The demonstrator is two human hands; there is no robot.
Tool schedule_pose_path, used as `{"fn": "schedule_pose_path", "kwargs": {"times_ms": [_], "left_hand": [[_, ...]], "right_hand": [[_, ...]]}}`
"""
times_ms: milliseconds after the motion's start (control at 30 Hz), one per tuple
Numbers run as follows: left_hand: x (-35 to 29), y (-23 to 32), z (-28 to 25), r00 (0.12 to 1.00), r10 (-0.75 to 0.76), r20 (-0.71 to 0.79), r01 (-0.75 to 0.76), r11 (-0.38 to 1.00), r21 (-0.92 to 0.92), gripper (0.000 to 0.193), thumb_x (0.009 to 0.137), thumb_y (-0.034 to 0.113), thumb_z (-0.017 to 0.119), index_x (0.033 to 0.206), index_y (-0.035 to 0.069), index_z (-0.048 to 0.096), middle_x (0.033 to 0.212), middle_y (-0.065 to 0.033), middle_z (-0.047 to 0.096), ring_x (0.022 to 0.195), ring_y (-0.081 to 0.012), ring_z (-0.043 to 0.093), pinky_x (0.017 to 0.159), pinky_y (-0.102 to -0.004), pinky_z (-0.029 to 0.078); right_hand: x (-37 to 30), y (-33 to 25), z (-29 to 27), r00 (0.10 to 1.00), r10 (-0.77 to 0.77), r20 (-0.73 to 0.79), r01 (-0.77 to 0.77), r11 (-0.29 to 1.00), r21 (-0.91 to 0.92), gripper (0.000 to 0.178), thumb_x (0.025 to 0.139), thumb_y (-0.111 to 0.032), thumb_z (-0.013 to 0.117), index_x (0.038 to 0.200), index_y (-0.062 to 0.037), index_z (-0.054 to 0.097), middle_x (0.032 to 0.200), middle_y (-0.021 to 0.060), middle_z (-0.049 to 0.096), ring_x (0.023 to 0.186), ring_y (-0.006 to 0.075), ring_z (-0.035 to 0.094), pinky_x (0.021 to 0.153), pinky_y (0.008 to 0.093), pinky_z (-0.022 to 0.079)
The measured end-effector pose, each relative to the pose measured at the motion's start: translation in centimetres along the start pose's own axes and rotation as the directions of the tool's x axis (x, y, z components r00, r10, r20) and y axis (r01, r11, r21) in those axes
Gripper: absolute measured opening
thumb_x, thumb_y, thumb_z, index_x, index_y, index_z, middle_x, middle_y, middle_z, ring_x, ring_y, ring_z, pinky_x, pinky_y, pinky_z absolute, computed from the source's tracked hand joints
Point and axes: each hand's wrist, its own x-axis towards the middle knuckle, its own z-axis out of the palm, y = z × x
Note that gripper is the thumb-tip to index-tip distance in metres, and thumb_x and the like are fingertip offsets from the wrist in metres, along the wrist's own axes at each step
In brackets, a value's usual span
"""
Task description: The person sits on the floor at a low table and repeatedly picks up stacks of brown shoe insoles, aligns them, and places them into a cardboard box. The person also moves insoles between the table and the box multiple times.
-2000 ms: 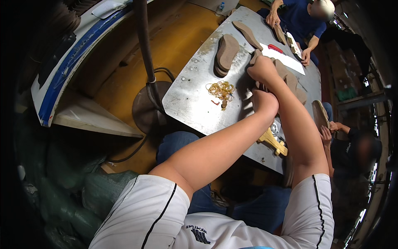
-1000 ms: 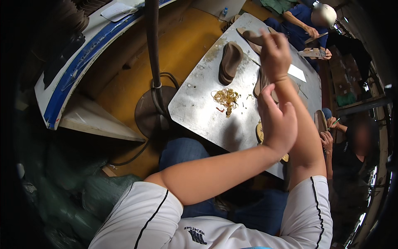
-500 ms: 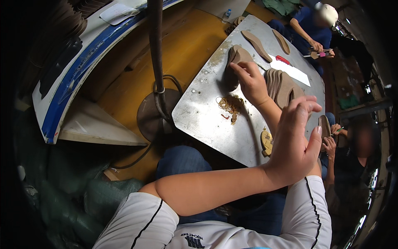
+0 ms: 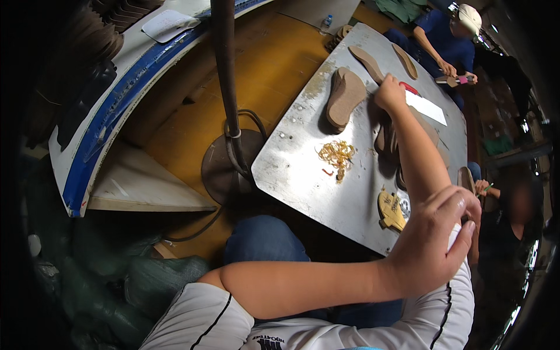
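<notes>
My right hand [image 4: 390, 93] reaches far over the table. Its fingers are curled down at the near end of a single brown shoe sole [image 4: 365, 62], beside a red-handled tool [image 4: 410, 88]; the fingertips are hidden, so what they grip does not show. A pile of brown soles [image 4: 345, 96] lies to its left. More stacked soles [image 4: 386, 135] are partly covered by my right forearm. My left hand [image 4: 434, 242] hangs in front of my right arm, fingers bent, thumb apart, nothing visible in it.
Yellow rubber bands [image 4: 336, 155] lie on the metal table [image 4: 291, 160], near a yellow oval piece [image 4: 391, 209]. White paper [image 4: 427, 109] and another sole [image 4: 405, 60] are farther off. A dark post [image 4: 224, 70] stands left. Two people work along the right side, one wearing a cap [image 4: 469, 20].
My right hand has moved from the left pile of soles rightward to the single sole's near end. My left hand's fingers have curled more. The view has shifted slightly.
</notes>
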Motion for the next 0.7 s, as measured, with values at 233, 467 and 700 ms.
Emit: {"fn": "schedule_pose_path", "kwargs": {"times_ms": [233, 467, 700], "left_hand": [[0.8, -0.1, 0.3, 0.999, -0.011, 0.033, 0.013, 0.999, -0.044, 0.016, 0.105, 0.001, 0.061, 0.119, -0.005, 0.065, 0.113, -0.0220, 0.071, 0.111, -0.0397, 0.071, 0.102, -0.0462, 0.055], [1.0, -0.7, 0.7, 0.996, -0.091, -0.004, 0.090, 0.993, -0.070, 0.013, 0.106, 0.003, 0.061, 0.114, -0.005, 0.067, 0.112, -0.0212, 0.072, 0.107, -0.0387, 0.070, 0.099, -0.0476, 0.055], [1.4, -1.2, -0.3, 0.995, -0.077, -0.067, 0.079, 0.997, 0.025, 0.011, 0.106, 0.002, 0.063, 0.114, -0.003, 0.068, 0.107, -0.0186, 0.073, 0.098, -0.0310, 0.074, 0.088, -0.0422, 0.059]], "right_hand": [[1.9, 4.4, 2.6, 0.988, 0.133, 0.084, -0.129, 0.990, -0.052, 0.039, 0.108, -0.011, 0.056, 0.145, 0.0019, 0.063, 0.143, 0.0264, 0.071, 0.140, 0.0496, 0.067, 0.114, 0.0581, 0.057], [1.4, 3.3, -2.4, 0.987, -0.055, -0.148, 0.028, 0.984, -0.175, 0.022, 0.111, -0.013, 0.057, 0.125, -0.0030, 0.069, 0.116, 0.0176, 0.080, 0.116, 0.0400, 0.077, 0.092, 0.0504, 0.066], [-2.5, -4.3, -9.9, 0.749, -0.487, -0.450, 0.489, 0.864, -0.121, 0.025, 0.108, -0.032, 0.070, 0.114, -0.0081, 0.069, 0.106, 0.0118, 0.077, 0.104, 0.0341, 0.076, 0.084, 0.0468, 0.064]]}}
